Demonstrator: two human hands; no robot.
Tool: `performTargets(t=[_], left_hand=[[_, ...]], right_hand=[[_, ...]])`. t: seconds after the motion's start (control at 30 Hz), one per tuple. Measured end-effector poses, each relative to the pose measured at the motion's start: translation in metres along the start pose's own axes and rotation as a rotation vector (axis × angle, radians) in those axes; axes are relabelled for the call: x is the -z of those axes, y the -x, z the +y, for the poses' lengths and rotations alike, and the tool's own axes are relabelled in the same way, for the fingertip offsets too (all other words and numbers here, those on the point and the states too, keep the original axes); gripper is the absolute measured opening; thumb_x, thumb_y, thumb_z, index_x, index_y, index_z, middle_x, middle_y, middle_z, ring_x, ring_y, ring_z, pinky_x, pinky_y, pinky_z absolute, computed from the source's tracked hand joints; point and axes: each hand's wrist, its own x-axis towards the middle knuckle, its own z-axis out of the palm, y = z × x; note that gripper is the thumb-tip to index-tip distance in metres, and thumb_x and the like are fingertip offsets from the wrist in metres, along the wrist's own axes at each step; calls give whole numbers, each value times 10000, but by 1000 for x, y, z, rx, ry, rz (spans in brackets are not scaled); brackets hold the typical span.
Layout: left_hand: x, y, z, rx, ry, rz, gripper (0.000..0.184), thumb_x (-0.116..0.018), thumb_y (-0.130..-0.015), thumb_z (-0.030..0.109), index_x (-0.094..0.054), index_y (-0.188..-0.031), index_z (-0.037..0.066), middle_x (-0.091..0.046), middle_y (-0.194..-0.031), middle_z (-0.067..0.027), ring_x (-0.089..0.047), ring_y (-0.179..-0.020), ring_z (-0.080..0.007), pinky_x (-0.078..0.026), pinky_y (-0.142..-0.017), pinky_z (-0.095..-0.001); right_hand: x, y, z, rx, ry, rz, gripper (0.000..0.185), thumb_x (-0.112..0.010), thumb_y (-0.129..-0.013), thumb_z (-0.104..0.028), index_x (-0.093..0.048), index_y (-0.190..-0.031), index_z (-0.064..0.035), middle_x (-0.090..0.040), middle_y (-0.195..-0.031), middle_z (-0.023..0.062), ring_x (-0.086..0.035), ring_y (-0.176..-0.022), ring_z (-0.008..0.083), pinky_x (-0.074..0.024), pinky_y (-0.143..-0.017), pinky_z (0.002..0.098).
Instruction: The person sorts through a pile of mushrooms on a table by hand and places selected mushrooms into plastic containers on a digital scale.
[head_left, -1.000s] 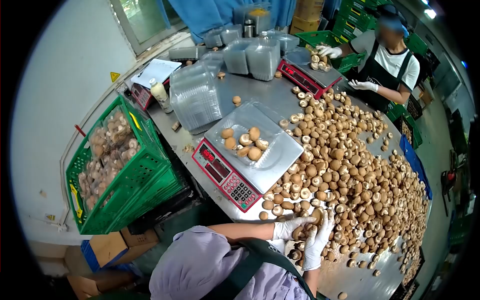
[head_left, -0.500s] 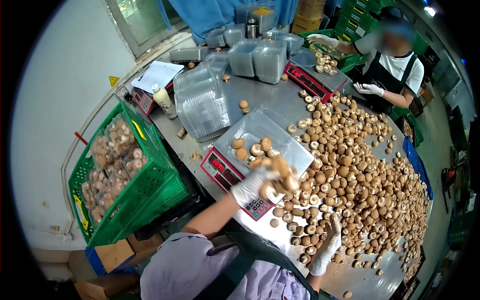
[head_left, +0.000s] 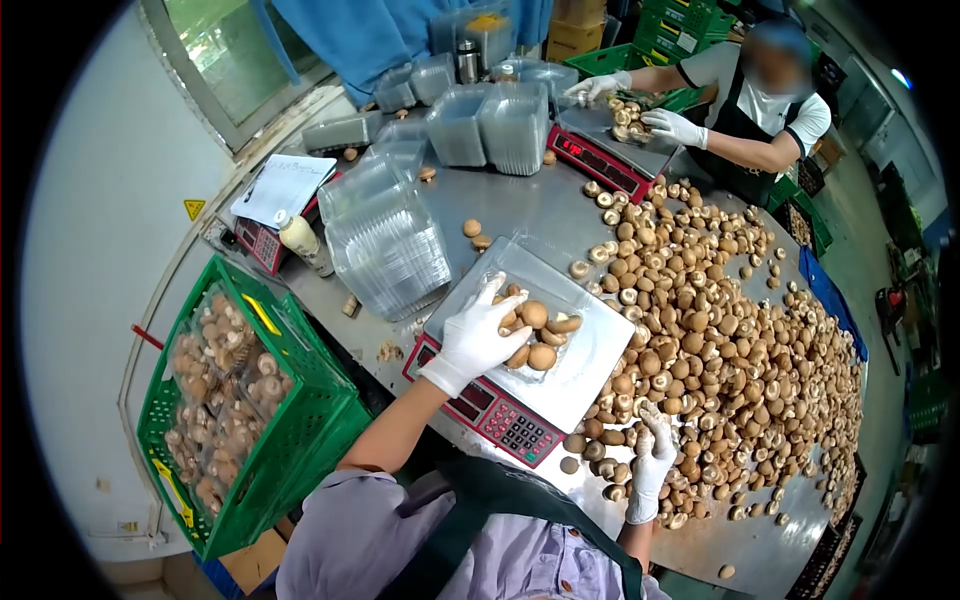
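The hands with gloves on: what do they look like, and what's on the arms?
The left hand and right hand both wear plain white gloves that reach the wrists. I see no pictures or writing on them. The forearms are bare below pale purple sleeves. No cables show on either arm.

White gloves, purple buttoned top (head_left: 540, 560), dark green apron with shoulder straps

A green crate (head_left: 290, 440) with yellow strips (head_left: 261, 314) stands at eight o'clock, a blue curtain (head_left: 370, 40) at eleven, brown-and-cream mushrooms (head_left: 692, 343) toward four, a red-edged scale (head_left: 508, 432) near six.
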Motion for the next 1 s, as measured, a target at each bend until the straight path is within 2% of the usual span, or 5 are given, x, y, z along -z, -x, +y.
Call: performTargets(t=[0.17,0.3,0.57,0.87,1.0], left_hand=[[34,-8,-17,22,197,319,238,-672,-811,158,-678,-1032,72,-611,-1166,-132,-639,-990,-269,-515,-835,-325],[41,-13,-49,76,333,242,190,-669,-795,94,-695,-982,70,-647,-1095,-103,-634,-992,-272,-512,-840,-330],[39,-17,-51,-183,357,-20,336,-680,-762,104,-659,-1095,69,-613,-1170,-120,-586,-1076,-284,-464,-930,-361],[10,-9,-39,-246,286,-23,404,-714,-745,139,-638,-1135,67,-637,-1013,-97,-604,-937,-270,-470,-839,-359],[26,-9,-32,-146,556,84,343,-691,-750,10,-646,-1089,5,-643,-921,-107,-633,-796,-156,-497,-695,-258]], right_hand=[[-12,-2,8,-128,-42,0,219,-605,-829,-4,-661,-1041,11,-641,-1086,131,-568,-1088,241,-404,-980,349],[-19,-7,9,-43,4,-11,198,-619,-836,-14,-669,-1027,-2,-658,-1055,117,-582,-1055,236,-412,-978,352],[-29,-27,-7,-110,59,-54,238,-651,-814,7,-662,-1051,3,-646,-1047,110,-582,-1039,203,-438,-941,318],[-96,-97,-58,307,358,-202,582,-761,-693,-143,-553,-1228,-53,-594,-1178,147,-545,-1108,308,-432,-963,385],[-124,-105,-36,467,510,-75,454,-772,-701,-192,-618,-1116,-88,-620,-1041,126,-558,-1011,269,-452,-857,388]])
